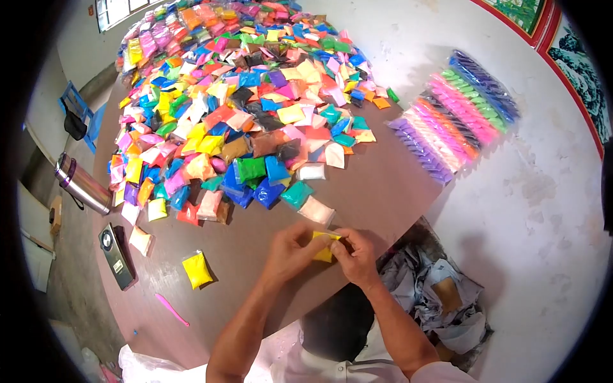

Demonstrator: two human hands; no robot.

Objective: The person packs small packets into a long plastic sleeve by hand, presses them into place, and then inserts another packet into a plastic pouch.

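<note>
Both my hands meet near the front edge of the brown table, around one yellow packet (324, 253). My left hand (295, 247) pinches the packet's left side, thumb across its top. At its upper right corner, the fingers of my right hand (355, 254) are pressed together on it. A second yellow packet (197, 269) lies flat to the left of my hands. Just beyond my fingers are a pale peach packet (317, 210) and a teal packet (297, 194), at the near end of a large pile of coloured packets (251, 167).
On the brown table (236, 239) are a dark phone (115, 256), a pink stick tool (172, 310) and a steel flask (83, 184) at the left. Rows of bagged coloured packs (454, 115) lie at the right edge. Crumpled paper (440, 297) sits below the table at right.
</note>
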